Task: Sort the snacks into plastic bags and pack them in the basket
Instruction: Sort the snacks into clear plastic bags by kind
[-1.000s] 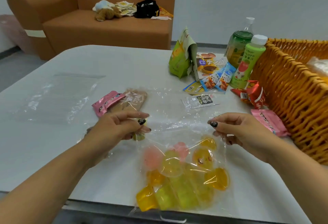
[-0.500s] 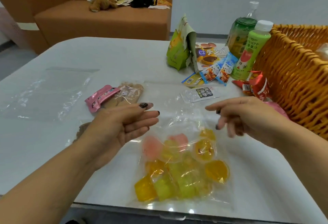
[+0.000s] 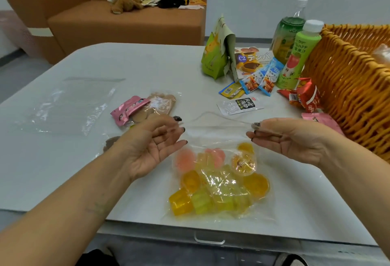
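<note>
A clear plastic bag (image 3: 219,185) filled with several yellow, orange and pink jelly cups lies at the table's near edge. Its open mouth is stretched between my hands. My left hand (image 3: 147,147) pinches the left end of the mouth with thumb and fingertips, palm turned inward. My right hand (image 3: 295,139) pinches the right end. The wicker basket (image 3: 348,88) stands at the right edge of the table, just beyond my right hand. An empty clear bag (image 3: 69,105) lies flat at the left.
Past my left hand lie a pink packet (image 3: 128,109) and a bag of brown snacks (image 3: 162,102). Further back are a white packet (image 3: 240,105), blue packets (image 3: 266,78), a green pouch (image 3: 215,54), two bottles (image 3: 295,63), and red packets (image 3: 306,94). An orange sofa (image 3: 118,23) stands behind.
My hands let go of the bag's mouth, lifted, then took it again with palms turned inward and pulled it taut. The bag of jelly cups stayed on the table.
</note>
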Motion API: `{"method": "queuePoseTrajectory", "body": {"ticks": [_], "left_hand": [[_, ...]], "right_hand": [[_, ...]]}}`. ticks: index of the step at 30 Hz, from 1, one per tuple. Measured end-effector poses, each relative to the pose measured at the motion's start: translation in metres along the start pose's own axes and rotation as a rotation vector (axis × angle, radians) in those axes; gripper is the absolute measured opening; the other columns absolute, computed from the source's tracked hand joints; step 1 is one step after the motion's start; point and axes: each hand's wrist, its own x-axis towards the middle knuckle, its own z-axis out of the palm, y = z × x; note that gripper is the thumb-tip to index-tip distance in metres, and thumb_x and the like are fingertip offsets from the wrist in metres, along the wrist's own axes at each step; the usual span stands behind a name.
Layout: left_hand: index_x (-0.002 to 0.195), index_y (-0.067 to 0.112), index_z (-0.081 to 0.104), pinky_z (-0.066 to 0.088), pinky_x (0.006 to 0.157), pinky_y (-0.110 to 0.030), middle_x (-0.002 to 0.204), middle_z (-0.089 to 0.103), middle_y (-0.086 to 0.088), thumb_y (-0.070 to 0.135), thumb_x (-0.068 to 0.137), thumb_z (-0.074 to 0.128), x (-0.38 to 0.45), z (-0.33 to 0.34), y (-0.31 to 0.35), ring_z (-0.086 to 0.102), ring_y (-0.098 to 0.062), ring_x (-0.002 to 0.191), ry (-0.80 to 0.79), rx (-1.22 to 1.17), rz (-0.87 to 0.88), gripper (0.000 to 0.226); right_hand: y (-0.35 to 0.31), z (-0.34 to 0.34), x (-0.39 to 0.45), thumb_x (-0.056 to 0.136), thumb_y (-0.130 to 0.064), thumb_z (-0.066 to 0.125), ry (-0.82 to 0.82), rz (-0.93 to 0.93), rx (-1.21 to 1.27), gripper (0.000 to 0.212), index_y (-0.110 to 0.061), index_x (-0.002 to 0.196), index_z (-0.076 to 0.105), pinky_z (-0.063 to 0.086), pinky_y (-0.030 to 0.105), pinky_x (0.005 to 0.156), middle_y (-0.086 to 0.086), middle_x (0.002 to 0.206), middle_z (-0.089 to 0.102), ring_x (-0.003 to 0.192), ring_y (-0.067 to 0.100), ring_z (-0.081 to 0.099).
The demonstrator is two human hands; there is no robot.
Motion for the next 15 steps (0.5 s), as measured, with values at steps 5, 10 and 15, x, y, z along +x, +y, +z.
{"method": "queuePoseTrajectory", "body": {"ticks": [5, 10, 15], "left_hand": [[0.090, -0.001, 0.068, 0.061, 0.059, -0.026, 0.077, 0.073, -0.011, -0.005, 0.067, 0.064, 0.002, -0.012, 0.004, 0.072, -0.014, 0.063, -0.105, 0.066, -0.057, 0.024], [0.102, 0.003, 0.070, 0.054, 0.056, -0.017, 0.083, 0.073, -0.008, -0.006, 0.067, 0.059, 0.002, -0.022, 0.005, 0.070, -0.010, 0.067, -0.188, 0.292, -0.067, 0.038], [0.087, 0.012, 0.080, 0.049, 0.058, -0.019, 0.091, 0.075, -0.002, -0.015, 0.086, 0.051, 0.005, -0.026, 0.002, 0.068, -0.006, 0.069, -0.215, 0.479, -0.053, 0.040]], "right_hand": [[0.003, -0.009, -0.004, 0.060, 0.011, 0.059, -0.051, 0.005, -0.019, 0.023, -0.001, 0.080, 0.057, 0.061, 0.038, 0.063, 0.021, 0.079, 0.068, 0.070, 0.030, 0.073], [0.004, -0.019, -0.006, 0.034, 0.013, 0.085, -0.152, 0.042, -0.101, 0.043, -0.001, 0.069, 0.063, 0.061, 0.037, 0.061, 0.023, 0.077, 0.069, 0.075, 0.034, 0.073], [0.001, -0.023, -0.010, 0.061, 0.017, 0.059, -0.140, 0.081, -0.292, 0.021, 0.002, 0.074, 0.061, 0.060, 0.034, 0.055, 0.023, 0.073, 0.068, 0.064, 0.030, 0.072]]}}
